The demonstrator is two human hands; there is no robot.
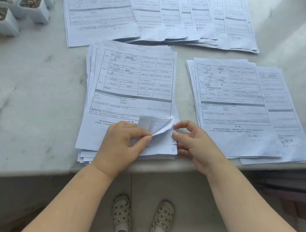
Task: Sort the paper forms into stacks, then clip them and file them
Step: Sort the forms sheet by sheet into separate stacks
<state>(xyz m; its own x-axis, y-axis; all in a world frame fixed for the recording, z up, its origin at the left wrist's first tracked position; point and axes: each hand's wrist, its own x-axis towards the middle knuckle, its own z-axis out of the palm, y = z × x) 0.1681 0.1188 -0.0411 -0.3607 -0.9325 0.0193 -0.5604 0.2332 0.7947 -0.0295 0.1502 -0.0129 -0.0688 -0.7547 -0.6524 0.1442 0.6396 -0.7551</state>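
A thick stack of printed forms [132, 88] lies in front of me at the table's near edge. My left hand [122, 144] rests on its lower part and pinches the curled-up bottom right corner of the top sheets [158, 125] between thumb and forefinger. My right hand [194, 143] sits at the stack's right edge, fingers loosely bent, thumb and forefinger close to that lifted corner but holding nothing that I can see. A second, thinner stack of forms [241, 108] lies to the right. Several fanned piles of forms [157, 14] spread across the far side.
The marble table [30, 96] has its front edge just below the stacks. Small white pots with succulents [19, 6] crowd the far left corner. Below the table edge I see a tiled floor and my feet in sandals [141, 218].
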